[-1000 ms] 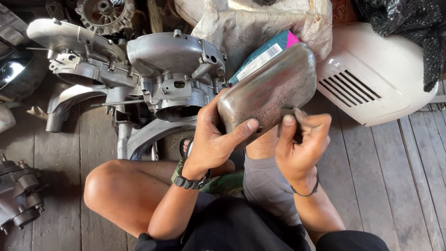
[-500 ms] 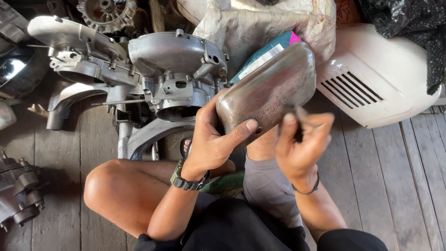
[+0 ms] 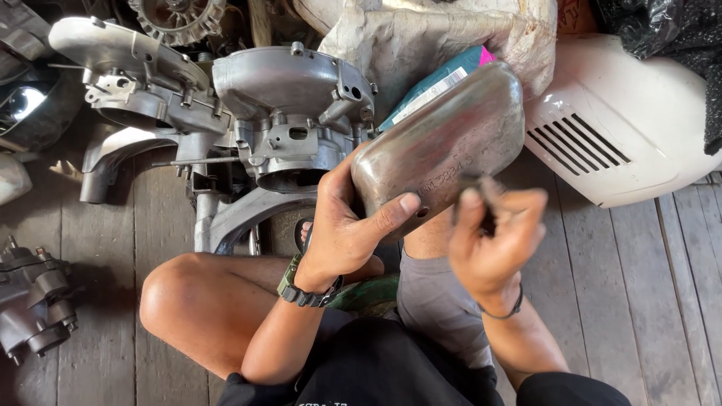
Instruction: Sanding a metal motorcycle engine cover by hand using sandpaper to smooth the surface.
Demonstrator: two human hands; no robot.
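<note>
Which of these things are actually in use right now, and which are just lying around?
In use:
- metal cover, gripped by the left hand
- small dark piece, blurred, pinched in the right hand against the cover

Lying about:
- engine casing on the floorboards
- white vented panel
- dirty sack
- small engine part at far left

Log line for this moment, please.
left hand: grips metal cover | right hand: blurred, small dark item at cover | engine casing behind

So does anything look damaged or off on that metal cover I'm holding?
The metal cover in the left hand looks worn: dull, stained patches with reddish discolouration across its surface. No crack or dent is visible. The right hand pinches a small dark item against it, too blurred to identify.
</note>
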